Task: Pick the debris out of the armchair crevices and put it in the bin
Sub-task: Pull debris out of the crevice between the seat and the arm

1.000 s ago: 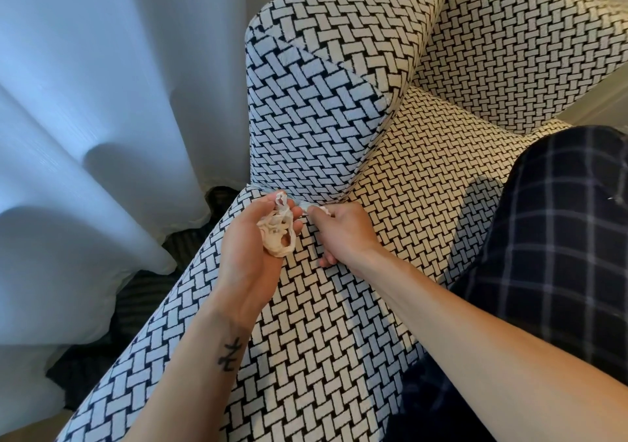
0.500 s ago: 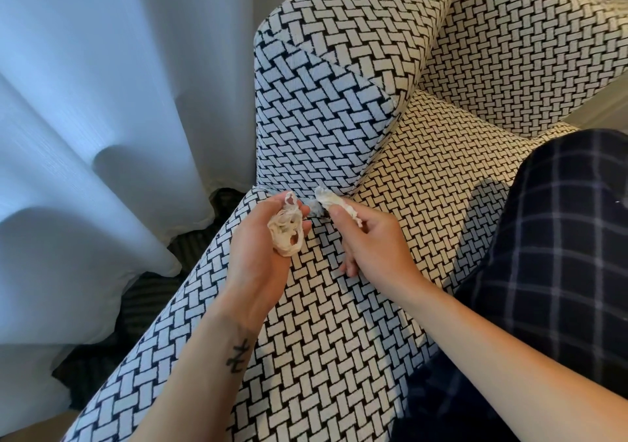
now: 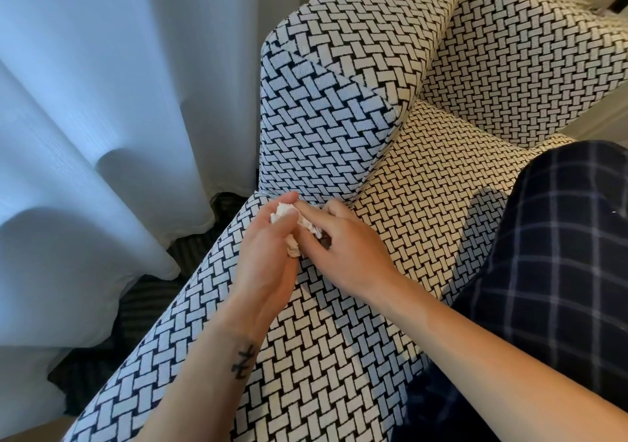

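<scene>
The armchair is covered in black-and-white woven-pattern fabric. Both my hands meet over its seat edge, just below the crevice under the armrest block. My left hand holds a crumpled white tissue wad, which shows above and below its fingers. My right hand pinches another white scrap and presses it against the wad in the left hand. The two hands touch. No bin is in view.
A white curtain hangs at the left, reaching down to a dark striped carpet. My leg in dark checked trousers is at the right, over the seat cushion.
My right hand pulled a white scrap out of the crevice, lifted it and brought it left onto the wad in my left hand. The hands have closed together.
</scene>
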`<action>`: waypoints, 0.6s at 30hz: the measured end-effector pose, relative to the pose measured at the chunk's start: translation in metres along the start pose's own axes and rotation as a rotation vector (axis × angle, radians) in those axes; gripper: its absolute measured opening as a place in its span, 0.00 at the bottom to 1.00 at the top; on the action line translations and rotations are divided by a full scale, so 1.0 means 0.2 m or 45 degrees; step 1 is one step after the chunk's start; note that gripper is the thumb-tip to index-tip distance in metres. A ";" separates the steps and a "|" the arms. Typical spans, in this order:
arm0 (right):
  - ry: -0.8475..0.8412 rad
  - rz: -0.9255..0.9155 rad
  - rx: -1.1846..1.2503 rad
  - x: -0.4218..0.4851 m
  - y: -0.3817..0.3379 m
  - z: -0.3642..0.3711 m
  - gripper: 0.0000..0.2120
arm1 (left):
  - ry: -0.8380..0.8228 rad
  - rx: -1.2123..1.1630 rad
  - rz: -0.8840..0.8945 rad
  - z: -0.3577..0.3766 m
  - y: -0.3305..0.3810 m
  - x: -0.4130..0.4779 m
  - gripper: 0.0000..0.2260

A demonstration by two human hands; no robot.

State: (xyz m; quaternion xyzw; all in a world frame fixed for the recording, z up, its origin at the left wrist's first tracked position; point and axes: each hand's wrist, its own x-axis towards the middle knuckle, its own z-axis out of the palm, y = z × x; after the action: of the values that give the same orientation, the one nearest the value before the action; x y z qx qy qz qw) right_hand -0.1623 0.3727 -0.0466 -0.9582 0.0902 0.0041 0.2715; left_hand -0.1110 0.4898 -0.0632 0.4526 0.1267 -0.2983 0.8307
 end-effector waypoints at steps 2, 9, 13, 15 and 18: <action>-0.052 -0.003 0.094 0.00 0.02 -0.02 0.21 | 0.024 -0.006 0.034 0.00 0.00 0.00 0.12; 0.049 0.224 0.292 -0.01 0.11 -0.02 0.16 | 0.175 -0.120 0.217 -0.02 0.02 0.01 0.12; 0.080 0.357 0.371 0.03 0.10 0.01 0.10 | 0.221 -0.179 0.245 -0.03 0.02 0.01 0.13; 0.151 0.373 0.287 0.03 0.08 0.03 0.08 | 0.246 -0.215 0.232 -0.04 0.02 0.01 0.14; 0.139 0.466 0.244 0.04 0.08 0.04 0.14 | 0.252 -0.259 0.201 -0.04 0.03 0.02 0.15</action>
State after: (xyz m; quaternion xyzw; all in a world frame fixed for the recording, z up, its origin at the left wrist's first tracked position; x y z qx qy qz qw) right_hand -0.1568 0.3630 -0.0625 -0.8944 0.2772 -0.0073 0.3509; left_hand -0.1048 0.4979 -0.0662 0.4019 0.2015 -0.1717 0.8765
